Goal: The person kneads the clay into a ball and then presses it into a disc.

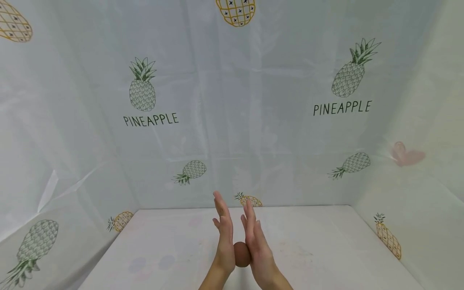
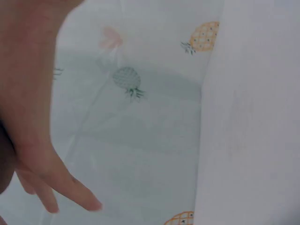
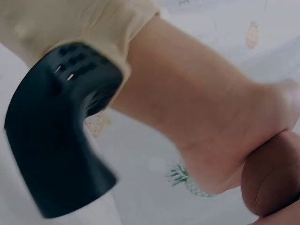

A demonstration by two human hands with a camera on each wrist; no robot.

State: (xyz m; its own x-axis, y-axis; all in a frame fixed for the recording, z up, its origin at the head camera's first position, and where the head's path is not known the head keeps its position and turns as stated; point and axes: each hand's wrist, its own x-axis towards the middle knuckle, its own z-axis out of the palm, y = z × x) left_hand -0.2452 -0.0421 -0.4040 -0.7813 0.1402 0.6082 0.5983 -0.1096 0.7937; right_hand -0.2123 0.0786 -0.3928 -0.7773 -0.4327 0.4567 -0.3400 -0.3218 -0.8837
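Note:
A smooth brown ball [image 1: 242, 254], apparently modelling clay, is pressed between the lower palms of both hands above the table. My left hand [image 1: 225, 241] stands upright on its left side, fingers pointing up and mostly straight. Facing it, my right hand [image 1: 259, 249] touches the ball from the right, its fingers also extended and apart from the left ones. Close up in the right wrist view, the ball [image 3: 273, 176] has fine crease lines and sits against a palm heel. Only a dark sliver of the ball [image 2: 5, 161] shows at the left wrist view's edge.
A white table [image 1: 319, 245] with faint coloured smudges lies below the hands. Pale sheeting [image 1: 232, 100] printed with pineapples encloses its back and sides. In the right wrist view, a black curved device [image 3: 56, 136] sits at a wrist beside a beige sleeve [image 3: 79, 23].

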